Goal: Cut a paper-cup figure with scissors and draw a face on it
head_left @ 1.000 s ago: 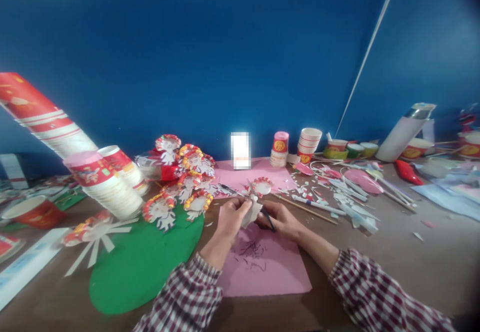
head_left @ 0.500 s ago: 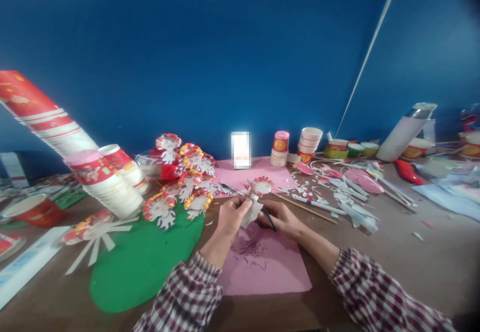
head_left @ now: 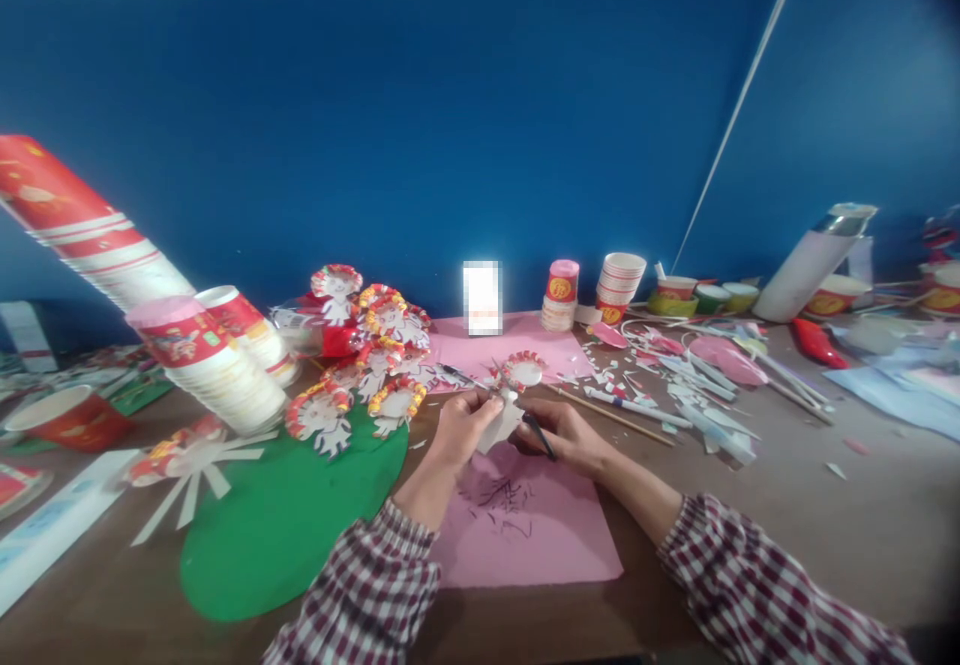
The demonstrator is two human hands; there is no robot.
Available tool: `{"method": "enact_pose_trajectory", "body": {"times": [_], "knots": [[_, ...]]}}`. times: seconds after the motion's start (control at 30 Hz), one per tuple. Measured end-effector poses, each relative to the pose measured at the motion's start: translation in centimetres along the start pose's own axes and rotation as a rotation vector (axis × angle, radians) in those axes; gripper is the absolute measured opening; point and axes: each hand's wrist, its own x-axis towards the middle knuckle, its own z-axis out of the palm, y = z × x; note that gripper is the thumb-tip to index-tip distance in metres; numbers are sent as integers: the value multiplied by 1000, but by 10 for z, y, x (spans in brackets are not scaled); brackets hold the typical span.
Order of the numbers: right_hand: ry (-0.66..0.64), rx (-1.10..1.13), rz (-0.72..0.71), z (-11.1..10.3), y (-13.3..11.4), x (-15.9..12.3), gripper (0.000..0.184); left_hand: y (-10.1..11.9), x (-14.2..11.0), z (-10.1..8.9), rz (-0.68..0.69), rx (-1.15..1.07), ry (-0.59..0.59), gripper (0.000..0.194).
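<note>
Working from the head view, I take the pink sheet [head_left: 559, 540] with the black marks as my landmark. The paper [head_left: 501, 429], a pale piece, is held up above the sheet's far edge, between the two hands. I judge it very light and thin, limp where nothing backs it, dry rather than slippery, and easy to crease or tear. I would grip it flat near an edge, thumb against fingers, just firmly enough to stop it turning.

The left hand [head_left: 459, 433], over the sheet's far left corner, pinches the paper near its upper left part, so the paper touches this hand. The right hand [head_left: 571, 435], over the sheet's far right corner, is curled around the black handles of the scissors [head_left: 538, 437]. Its fingertips come just beside the paper; I cannot tell whether they touch it, nor whether the blades are parted.

Beyond the sheet lies a red-ringed figure [head_left: 528, 372]. To the sheet's left is a green mat [head_left: 292, 535]; beyond it to the right lie a stick [head_left: 613, 415] and white scraps [head_left: 724, 435].
</note>
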Motion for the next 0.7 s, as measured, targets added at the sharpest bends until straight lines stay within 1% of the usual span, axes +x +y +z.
{"method": "enact_pose_trajectory", "body": {"times": [0.23,0.4,0.53,0.63,0.7], "knots": [[-32,-39,35,-3,-5,-2,38,-4,2,-5,-66,-73,-48,21],[-56,-83,58,-6,-8,-2,37,6,-2,-5,-132,-155,-74,22],[-90,-143,63,-9,-12,-3,37,11,-3,-7,-170,-158,-100,24],[-93,-190,74,-10,-14,-3,34,9,-1,-11,-168,-142,-107,25],[-76,-163,78,-10,-11,-3,34,6,0,-12,-153,-130,-117,24]]}}
